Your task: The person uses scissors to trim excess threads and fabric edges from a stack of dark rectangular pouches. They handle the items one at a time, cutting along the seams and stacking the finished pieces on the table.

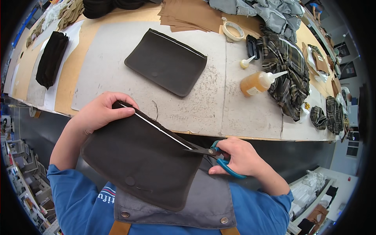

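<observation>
My left hand (110, 110) pinches the upper left corner of a dark brown flap panel (141, 158), which hangs over my grey apron. A white strip runs along the panel's top edge. In my right hand (241, 155) is a pair of scissors with teal handles (226, 169), its blades at the right end of that white strip. The blades look partly apart. A similar dark panel (167, 63) with a white strip lies on the worktable in front of me. A loose dark thread (156, 110) lies near the table's front edge.
On the worktable (252, 126) stand a glue bottle (254, 83) and a small bottle (244, 63), near a tape roll (233, 31) and plaid fabric (283, 67). Brown sheets (191, 14) and grey fabric (276, 14) lie behind. A black fabric stack (52, 58) is at left.
</observation>
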Action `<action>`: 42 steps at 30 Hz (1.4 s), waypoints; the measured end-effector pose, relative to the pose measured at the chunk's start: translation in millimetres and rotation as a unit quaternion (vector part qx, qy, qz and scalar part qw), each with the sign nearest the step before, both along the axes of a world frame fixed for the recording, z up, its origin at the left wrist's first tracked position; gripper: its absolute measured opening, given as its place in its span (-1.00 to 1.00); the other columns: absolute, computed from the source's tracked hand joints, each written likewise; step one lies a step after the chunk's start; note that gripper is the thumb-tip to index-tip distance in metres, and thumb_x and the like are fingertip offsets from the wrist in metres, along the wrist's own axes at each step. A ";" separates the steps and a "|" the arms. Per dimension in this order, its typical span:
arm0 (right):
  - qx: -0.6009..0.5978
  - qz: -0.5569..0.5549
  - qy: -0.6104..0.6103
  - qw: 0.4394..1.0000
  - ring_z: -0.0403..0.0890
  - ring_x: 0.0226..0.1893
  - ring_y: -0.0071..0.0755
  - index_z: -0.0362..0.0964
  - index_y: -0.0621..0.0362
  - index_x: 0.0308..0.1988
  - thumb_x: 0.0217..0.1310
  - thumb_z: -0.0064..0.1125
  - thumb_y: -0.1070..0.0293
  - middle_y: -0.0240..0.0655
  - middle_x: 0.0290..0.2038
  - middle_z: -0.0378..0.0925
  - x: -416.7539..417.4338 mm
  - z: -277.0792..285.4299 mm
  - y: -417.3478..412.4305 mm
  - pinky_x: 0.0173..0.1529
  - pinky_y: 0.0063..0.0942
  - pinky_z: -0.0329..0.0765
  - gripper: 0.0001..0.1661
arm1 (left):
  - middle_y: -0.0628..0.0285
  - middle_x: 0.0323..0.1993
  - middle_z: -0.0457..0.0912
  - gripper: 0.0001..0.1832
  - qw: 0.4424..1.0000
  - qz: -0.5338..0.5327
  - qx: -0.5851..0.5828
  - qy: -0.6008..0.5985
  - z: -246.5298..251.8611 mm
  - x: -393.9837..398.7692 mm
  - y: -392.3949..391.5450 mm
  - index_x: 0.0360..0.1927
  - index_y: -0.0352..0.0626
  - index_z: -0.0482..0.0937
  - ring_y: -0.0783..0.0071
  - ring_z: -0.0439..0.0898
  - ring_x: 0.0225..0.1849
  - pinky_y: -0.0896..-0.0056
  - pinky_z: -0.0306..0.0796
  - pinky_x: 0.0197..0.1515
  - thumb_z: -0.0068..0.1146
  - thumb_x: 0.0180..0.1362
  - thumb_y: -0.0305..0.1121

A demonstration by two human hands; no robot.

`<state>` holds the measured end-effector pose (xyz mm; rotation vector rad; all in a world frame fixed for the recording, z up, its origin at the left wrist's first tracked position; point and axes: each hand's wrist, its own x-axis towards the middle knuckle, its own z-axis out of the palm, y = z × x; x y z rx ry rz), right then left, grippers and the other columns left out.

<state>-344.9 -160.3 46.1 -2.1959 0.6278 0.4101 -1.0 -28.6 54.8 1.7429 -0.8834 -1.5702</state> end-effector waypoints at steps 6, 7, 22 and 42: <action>-0.005 -0.001 0.001 1.000 0.50 -0.42 -0.18 0.29 0.13 -0.57 -0.14 0.26 -0.47 -0.31 -0.58 0.40 -0.1 -2.3 -0.5 -0.33 -0.30 0.43 -0.20 | 0.36 -0.35 0.62 -0.85 1.000 -0.005 -0.010 -0.020 -1.1 0.8 0.1 -0.21 -0.22 0.63 0.70 0.54 -0.31 0.62 0.45 -0.22 0.16 0.19 -0.40; -0.006 -0.002 -0.001 1.000 0.50 -0.44 -0.18 0.29 0.13 -0.57 -0.15 0.26 -0.47 -0.31 -0.58 0.39 -0.4 -3.4 -0.6 -0.35 -0.31 0.42 -0.19 | 0.36 -0.35 0.62 -0.85 1.000 -0.007 -0.011 -0.024 -1.0 1.0 0.1 -0.21 -0.23 0.63 0.70 0.54 -0.31 0.62 0.45 -0.21 0.16 0.19 -0.40; -0.037 -0.010 -0.062 0.997 0.40 -0.72 -0.21 0.19 0.10 -0.71 -0.25 0.36 -0.44 -0.33 -0.77 0.27 -7.0 -14.4 -0.2 -0.57 -0.39 0.34 -0.17 | 0.38 -0.37 0.61 -0.86 1.000 0.017 -0.012 -0.008 -4.1 2.8 2.1 -0.24 -0.21 0.62 0.71 0.54 -0.32 0.63 0.45 -0.23 0.17 0.20 -0.38; -0.045 0.007 -0.046 0.998 0.51 -0.44 -0.17 0.34 0.15 -0.52 -0.21 0.32 -0.45 -0.29 -0.57 0.43 19.8 -6.1 -2.6 -0.34 -0.29 0.43 -0.20 | 0.39 -0.38 0.60 -0.89 0.999 -0.003 -0.035 -0.010 2.3 -3.6 -3.2 -0.26 -0.22 0.63 0.72 0.52 -0.32 0.63 0.42 -0.21 0.17 0.17 -0.43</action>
